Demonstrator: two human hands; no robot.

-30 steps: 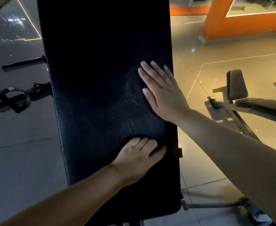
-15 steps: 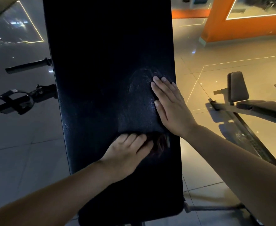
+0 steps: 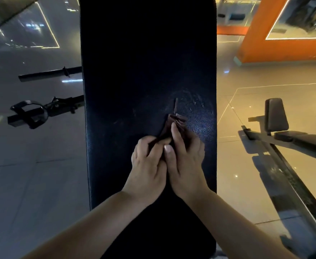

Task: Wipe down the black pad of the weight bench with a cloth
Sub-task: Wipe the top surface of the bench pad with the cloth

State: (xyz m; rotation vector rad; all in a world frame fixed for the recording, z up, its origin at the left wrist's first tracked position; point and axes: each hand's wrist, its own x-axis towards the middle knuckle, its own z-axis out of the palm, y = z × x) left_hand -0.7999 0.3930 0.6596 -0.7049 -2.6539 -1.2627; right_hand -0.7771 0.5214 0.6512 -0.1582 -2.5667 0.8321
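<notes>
Black pad, near end: pebbled, leather-like surface filling the lower centre of the frame; both bare forearms reach in over it from the bottom edge.
Left hand: centre of the frame, knuckles up, fingers curled in and pinching the lower end of the cloth.
Right hand: pressed side by side against the left, fingers curled round the same cloth, one digit stretched along its fold.
Cloth: dark reddish-brown, bunched into a narrow pleated strip. It is gathered between the two hands, and its free end points toward the top of the frame and lies on the pad just right of centre.
Pad, far part: runs straight up the middle to the top edge; faint streaks and scuffs show beside the cloth's tip.
Floor: glossy pale tiles, grey on the left, warm yellow with light spots on the right.
Left of frame: a black bar and a black bracket stick out from behind the pad's edge.
Right of frame: a second bench with an upright dark pad and a long metal rail.
Upper right: orange wall framing a mirror-like panel.
Count: two hands, one cloth, two benches, one bar, one bracket.
</notes>
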